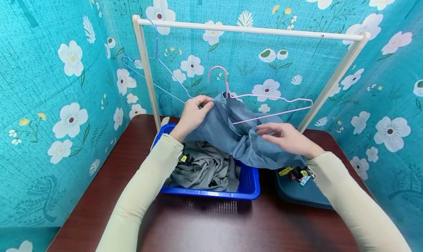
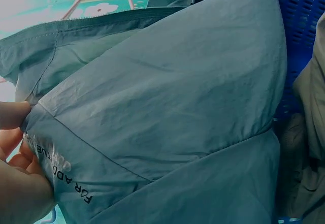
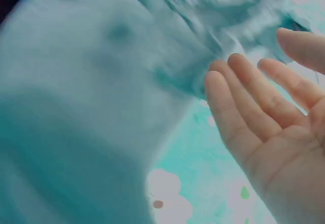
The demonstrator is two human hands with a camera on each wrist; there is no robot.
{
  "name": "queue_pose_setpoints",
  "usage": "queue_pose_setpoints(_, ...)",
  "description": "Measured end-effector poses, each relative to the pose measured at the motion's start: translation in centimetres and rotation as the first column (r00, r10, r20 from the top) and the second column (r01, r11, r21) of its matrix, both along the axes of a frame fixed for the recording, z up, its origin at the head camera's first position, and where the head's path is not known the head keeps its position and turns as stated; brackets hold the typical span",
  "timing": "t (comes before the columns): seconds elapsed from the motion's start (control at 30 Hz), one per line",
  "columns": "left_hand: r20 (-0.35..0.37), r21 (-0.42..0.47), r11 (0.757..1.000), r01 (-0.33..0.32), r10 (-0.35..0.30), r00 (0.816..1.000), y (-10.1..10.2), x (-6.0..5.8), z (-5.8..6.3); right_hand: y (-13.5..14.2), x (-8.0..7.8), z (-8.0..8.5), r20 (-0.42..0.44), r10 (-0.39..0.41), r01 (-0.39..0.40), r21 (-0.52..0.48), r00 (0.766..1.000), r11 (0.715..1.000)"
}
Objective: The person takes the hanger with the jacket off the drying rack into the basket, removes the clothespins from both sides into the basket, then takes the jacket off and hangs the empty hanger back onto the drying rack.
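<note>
A blue-grey zip jacket [image 1: 218,127] with printed lettering hangs partly on a pink hanger [image 1: 271,97]. The hanger's left arm is hidden inside the cloth, while its right arm sticks out bare. My left hand [image 1: 195,114] pinches the jacket near the shoulder; in the left wrist view, thumb and fingers [image 2: 19,116] grip the fabric beside the lettering. On the other side, my right hand [image 1: 285,137] has its fingers extended next to the bunched right part of the jacket. The right wrist view shows that palm [image 3: 284,153] facing the camera, holding nothing.
Below the jacket, a blue basket [image 1: 211,194] holds crumpled grey clothes [image 1: 205,167]. A wooden rack [image 1: 251,29] stands behind, with a blue hanger [image 1: 165,66] at its left end. At right, a dark container [image 1: 307,197] carries colourful clips [image 1: 304,180]. Floral cloth surrounds the brown table [image 1: 198,226].
</note>
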State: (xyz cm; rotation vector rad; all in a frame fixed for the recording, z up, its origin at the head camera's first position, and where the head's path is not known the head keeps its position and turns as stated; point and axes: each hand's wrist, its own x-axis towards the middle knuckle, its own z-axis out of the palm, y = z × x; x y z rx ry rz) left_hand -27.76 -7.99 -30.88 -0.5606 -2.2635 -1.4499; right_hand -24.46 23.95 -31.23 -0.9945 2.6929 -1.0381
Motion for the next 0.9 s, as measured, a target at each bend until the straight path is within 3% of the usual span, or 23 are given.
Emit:
queue_pose_setpoints(0.1, 0.006, -0.012, 1.0, 0.008, -0.008, 1.0, 0.0, 0.1, 0.0, 0.9, 0.4, 1.4, -0.023, -0.036, 0.033, -0.113, 0.999, 0.993)
queue_pose_setpoints(0.2, 0.021, -0.021, 1.0, 0.018, -0.018, 1.0, 0.0, 0.2, 0.0, 1.7, 0.9, 2.7, -0.065, -0.082, 0.064, -0.244, 0.994, 0.968)
queue_pose_setpoints(0.33, 0.035, -0.051, 0.998, 0.041, -0.039, 0.999, 0.0, 0.5, 0.0, 2.4, 1.1, 3.8, -0.198, -0.186, 0.111, -0.337, 0.962, 0.935)
queue_pose_setpoints(0.47, 0.036, -0.077, 0.994, 0.082, -0.079, 0.996, -0.1, 0.7, 0.0, 3.2, 0.5, 4.0, -0.385, -0.225, 0.155, -0.205, 0.895, 0.966)
queue_pose_setpoints(0.53, 0.03, -0.085, 0.991, 0.104, -0.102, 0.994, -0.2, 0.8, 0.1, 3.5, 0.0, 3.9, -0.433, -0.188, 0.16, -0.099, 0.882, 0.982)
queue_pose_setpoints(0.6, 0.023, -0.094, 0.988, 0.122, -0.121, 0.992, -0.3, 0.8, 0.1, 3.8, -0.4, 3.7, -0.441, -0.148, 0.154, -0.022, 0.885, 0.988)
queue_pose_setpoints(0.67, 0.019, -0.103, 0.985, 0.137, -0.136, 0.991, -0.4, 0.9, 0.0, 4.0, -0.7, 3.5, -0.408, -0.136, 0.15, 0.003, 0.903, 0.989)
queue_pose_setpoints(0.9, 0.024, -0.123, 0.979, 0.164, -0.162, 0.986, -0.7, 0.8, 0.0, 4.6, -0.9, 2.9, -0.3, -0.205, 0.202, -0.042, 0.931, 0.978)
